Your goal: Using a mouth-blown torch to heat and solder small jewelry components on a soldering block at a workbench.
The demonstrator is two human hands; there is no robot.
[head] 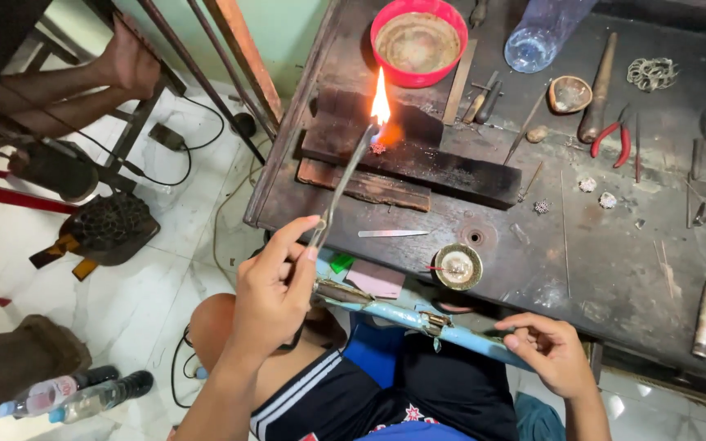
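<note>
- Head view looks down on our two hands over a dark, scarred workbench [614,269].
- Our left hand [275,286] pinches a thin metal torch pipe [343,186] between thumb and forefinger, the other fingers curled in behind; the pipe slants up and away from us.
- At its tip a bright flame [380,100] burns, just above a small round filigree piece [378,149] that lies on a charred block [418,155].
- Our right hand [551,353] rests at the near edge of the bench, fingers loosely curled about the end of a pale blue bar [418,320]; we cannot tell how firmly it grips.
- We judge the heating to be under way: the piece sits right below the flame, with an orange glow beside it.
- Three like pieces [588,185] lie well apart to the right, near red-handled pliers [612,139], away from the flame.
- A red bowl [418,41] stands at the far edge, beyond the block.
</note>
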